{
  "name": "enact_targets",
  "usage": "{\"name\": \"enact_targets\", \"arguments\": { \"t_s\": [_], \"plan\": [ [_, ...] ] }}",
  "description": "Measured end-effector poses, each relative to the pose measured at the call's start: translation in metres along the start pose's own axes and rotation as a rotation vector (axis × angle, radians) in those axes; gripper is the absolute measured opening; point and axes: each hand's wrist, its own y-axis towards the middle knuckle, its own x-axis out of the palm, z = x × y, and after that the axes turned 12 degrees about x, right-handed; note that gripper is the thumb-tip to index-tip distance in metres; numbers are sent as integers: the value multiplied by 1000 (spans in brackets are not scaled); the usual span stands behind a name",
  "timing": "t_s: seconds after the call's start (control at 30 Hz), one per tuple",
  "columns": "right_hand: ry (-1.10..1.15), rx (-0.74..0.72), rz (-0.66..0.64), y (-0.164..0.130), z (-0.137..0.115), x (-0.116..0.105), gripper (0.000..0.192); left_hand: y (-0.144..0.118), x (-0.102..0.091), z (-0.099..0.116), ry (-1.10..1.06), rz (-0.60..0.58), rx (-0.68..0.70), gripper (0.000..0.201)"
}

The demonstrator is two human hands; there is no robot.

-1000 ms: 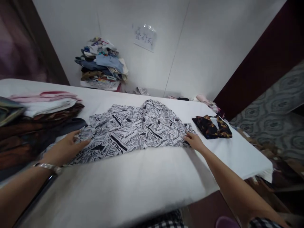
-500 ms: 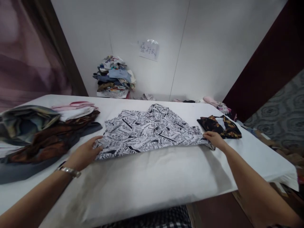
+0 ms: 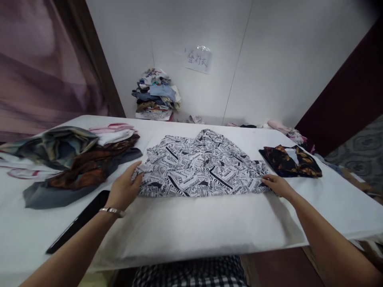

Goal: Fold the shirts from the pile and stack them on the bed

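Note:
A white shirt with black newspaper print [image 3: 191,167] lies spread across the table, its collar at the far side and its near edge straight. My left hand [image 3: 125,185] pinches the shirt's near left corner between thumb and fingers. At the opposite corner, my right hand [image 3: 278,185] grips the near right edge, thumb on top. Just beyond my right hand rests a folded black shirt with a gold-brown pattern [image 3: 305,167]. A silvery bracelet [image 3: 112,211] circles my left wrist.
Loose garments [image 3: 80,163] are heaped on the white table [image 3: 209,227] at left, with a flat black object [image 3: 80,221] nearer my left forearm. A tall clothes stack [image 3: 157,93] stands by the wall. A paper sign [image 3: 198,59] hangs above.
The shirt's near edge has come down flatter onto the table, with both hands still on its corners. My view has shifted left, and the black object now shows.

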Motion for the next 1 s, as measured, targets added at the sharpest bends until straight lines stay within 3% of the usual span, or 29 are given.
{"name": "enact_targets", "arguments": {
  "t_s": [0.07,0.23,0.53,0.77,1.0],
  "plan": [
    [-40,11,37,3,3,7,41,6,0,1,17,40,-3,47],
    [-107,-24,182,1,10,21,33,10,22,-18,133,-273,-139,49],
    [-274,-60,289,-10,-10,23,33,8,22,-30,138,-89,-106,50],
    [-295,-13,287,-10,-9,32,32,11,34,-35,268,-314,-76,44],
    [-362,-5,295,-14,-16,25,33,8,31,-31,326,-308,-58,45]
  ]
}}
